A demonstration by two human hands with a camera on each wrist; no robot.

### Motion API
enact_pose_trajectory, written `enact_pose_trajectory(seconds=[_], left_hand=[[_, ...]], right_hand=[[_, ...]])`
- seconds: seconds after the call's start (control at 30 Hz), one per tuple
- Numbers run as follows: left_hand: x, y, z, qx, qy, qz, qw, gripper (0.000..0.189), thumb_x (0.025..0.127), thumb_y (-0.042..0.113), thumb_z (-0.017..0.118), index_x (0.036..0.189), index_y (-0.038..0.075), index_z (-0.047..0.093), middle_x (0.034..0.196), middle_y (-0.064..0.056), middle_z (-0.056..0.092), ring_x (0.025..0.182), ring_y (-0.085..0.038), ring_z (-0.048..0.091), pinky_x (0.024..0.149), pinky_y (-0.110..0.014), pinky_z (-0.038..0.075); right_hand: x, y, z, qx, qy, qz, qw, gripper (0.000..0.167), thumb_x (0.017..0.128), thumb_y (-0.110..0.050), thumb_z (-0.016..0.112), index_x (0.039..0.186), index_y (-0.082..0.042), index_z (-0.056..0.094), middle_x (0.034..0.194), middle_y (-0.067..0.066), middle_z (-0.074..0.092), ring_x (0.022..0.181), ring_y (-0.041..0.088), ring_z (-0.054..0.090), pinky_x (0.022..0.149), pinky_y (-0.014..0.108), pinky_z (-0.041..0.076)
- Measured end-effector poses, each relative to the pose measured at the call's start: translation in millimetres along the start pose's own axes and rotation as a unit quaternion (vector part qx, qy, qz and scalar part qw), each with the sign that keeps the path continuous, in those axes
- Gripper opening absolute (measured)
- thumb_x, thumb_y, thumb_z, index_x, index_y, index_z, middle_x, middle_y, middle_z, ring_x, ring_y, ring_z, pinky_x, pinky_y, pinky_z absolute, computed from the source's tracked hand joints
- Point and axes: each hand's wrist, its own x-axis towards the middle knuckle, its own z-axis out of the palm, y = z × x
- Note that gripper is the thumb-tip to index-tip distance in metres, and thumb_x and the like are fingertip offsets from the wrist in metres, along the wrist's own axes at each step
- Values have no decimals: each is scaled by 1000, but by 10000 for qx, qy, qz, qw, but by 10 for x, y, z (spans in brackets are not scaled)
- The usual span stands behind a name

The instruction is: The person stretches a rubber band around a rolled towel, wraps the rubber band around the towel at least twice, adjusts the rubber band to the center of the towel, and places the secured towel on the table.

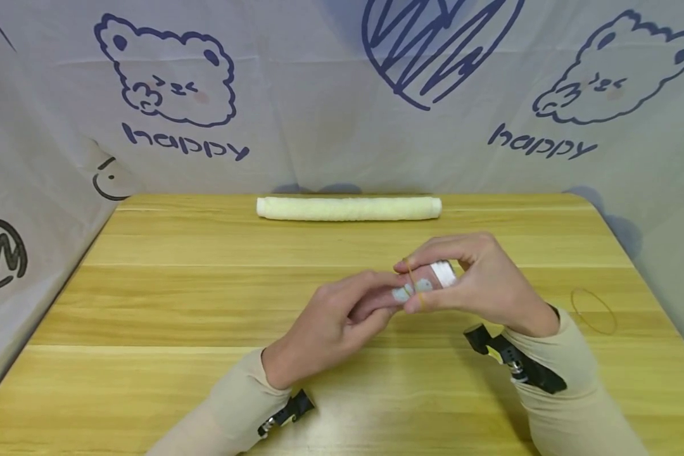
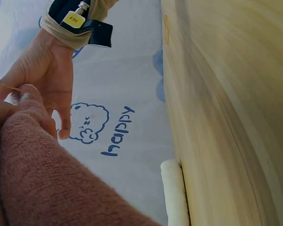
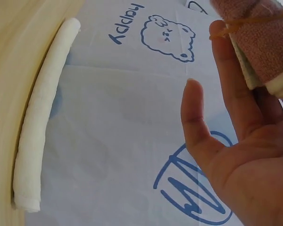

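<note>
A rolled pink towel (image 1: 424, 277) with grey patches and a white end is held above the table. My left hand (image 1: 336, 320) grips it, fingers and thumb curled round its left part. A thin yellow-brown rubber band (image 3: 254, 21) crosses the roll. My right hand (image 1: 493, 285) holds that band stretched with thumb and fingertips on opposite sides of the roll, near the white end. In the left wrist view the pink towel (image 2: 52, 169) fills the lower left, and the left fingers show only in part.
A pale yellow rolled towel (image 1: 349, 209) lies along the table's back edge. Another rubber band (image 1: 594, 310) lies loose on the wooden table (image 1: 177, 304), right of the right hand. A white cloth (image 1: 308, 126) with blue drawings hangs behind.
</note>
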Motion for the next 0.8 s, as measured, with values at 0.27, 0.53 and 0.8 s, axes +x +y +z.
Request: enact_pose_trajectory(seconds=[0.27, 0.53, 0.8], left_hand=[[-16, -27, 31, 111, 49, 245, 9996, 45, 97, 7, 67, 140, 11, 56, 114, -8, 75, 78, -6, 60, 78, -16, 58], [-21, -52, 52, 186, 108, 286, 9994, 34, 97, 8, 68, 130, 9, 64, 114, -7, 77, 88, -7, 68, 86, -17, 60], [-1, -54, 16, -709, 449, -401, 9957, 32, 96, 4, 71, 126, 6, 61, 121, -13, 76, 102, -15, 76, 86, -23, 62]], right_hand=[[-4, 16, -9, -788, -174, -26, 9967, 31, 73, -22, 95, 100, -24, 80, 96, -11, 79, 80, 10, 67, 65, 25, 56], [11, 25, 12, -1205, -394, -291, 9915, 26, 81, -21, 90, 99, -26, 71, 94, -10, 72, 76, 7, 61, 60, 24, 55], [18, -13, 101, -1263, 541, -976, 9857, 43, 78, 0, 84, 114, -10, 63, 112, 3, 66, 94, 7, 61, 75, 17, 57]])
